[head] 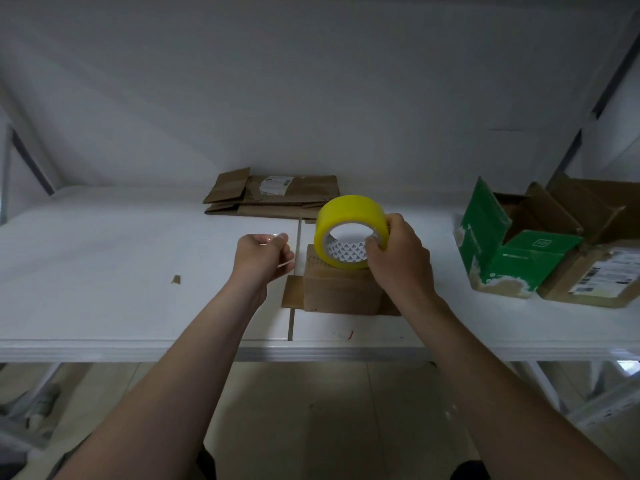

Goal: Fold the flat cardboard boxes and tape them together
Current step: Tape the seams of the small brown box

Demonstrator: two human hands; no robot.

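Note:
A small brown cardboard box [337, 292] stands folded on the white table [104, 265] near its front edge, with flaps spread flat at its sides. My right hand [398, 258] grips a yellow tape roll [346, 230] upright on top of the box. My left hand [266, 254] is to the left of the roll, fingers pinched on a thin clear tape end. Flat brown cardboard boxes [273, 195] lie stacked at the back of the table.
At the right stand an open green box [502, 251] and an open brown box with labels [599, 265]. A small cardboard scrap [176, 279] lies on the left part of the table. A seam [292, 313] runs across the tabletop beside the box.

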